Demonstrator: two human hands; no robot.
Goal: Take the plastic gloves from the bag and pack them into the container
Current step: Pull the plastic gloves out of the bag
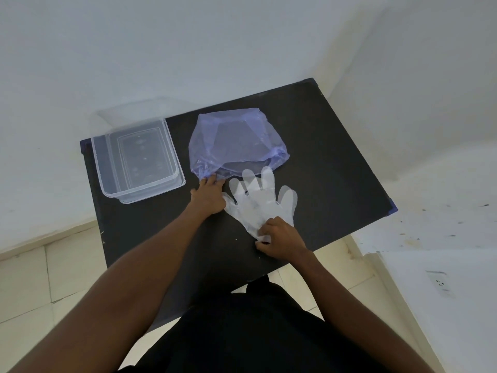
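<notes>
A translucent purple plastic bag (236,142) lies on the black table (322,162), its mouth toward me. My left hand (208,196) pinches the bag's near left edge. A clear plastic glove (259,199) lies flat on the table just in front of the bag, fingers spread and pointing away. My right hand (279,238) grips the glove's cuff at its near end. The clear rectangular container (137,160) stands open at the table's left end, apart from both hands; nothing shows inside it.
A clear lid (131,110) leans behind the container against the white wall. The table's right corner (391,208) sits near a speckled white ledge. Tiled floor shows below left.
</notes>
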